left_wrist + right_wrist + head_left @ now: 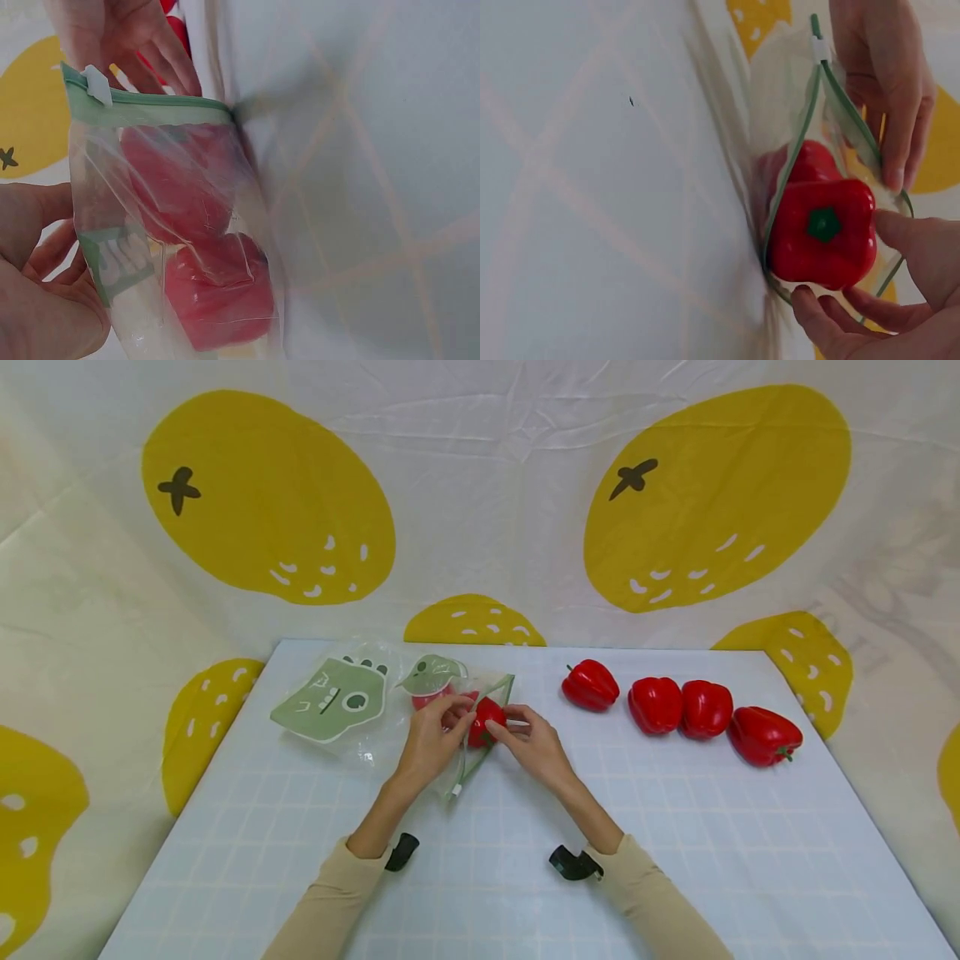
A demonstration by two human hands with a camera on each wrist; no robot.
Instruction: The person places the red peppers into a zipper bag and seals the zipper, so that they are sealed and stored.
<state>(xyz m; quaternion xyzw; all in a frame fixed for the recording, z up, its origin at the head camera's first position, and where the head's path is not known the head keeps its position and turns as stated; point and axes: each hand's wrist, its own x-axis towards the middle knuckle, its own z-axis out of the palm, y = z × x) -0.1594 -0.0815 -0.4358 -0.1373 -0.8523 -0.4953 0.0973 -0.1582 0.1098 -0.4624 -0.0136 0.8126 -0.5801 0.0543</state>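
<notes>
A clear zip bag (112,202) with a green zipper and white slider (821,49) lies on its side with its mouth spread apart. My left hand (433,735) grips the upper edge of that mouth, thumb and fingers on the plastic. In the mouth sits a red bell pepper (825,247), its green stem facing outward. My right hand (536,747) holds this pepper between thumb and fingertips. Another red pepper (221,292) shows through the plastic deeper in the bag, pressed up against the first.
Several red bell peppers (656,705) stand in a loose row at the right back of the table (487,893). At the left, another clear bag with a green cartoon face (330,700) lies flat. A cloth with yellow fruit prints hangs behind the table.
</notes>
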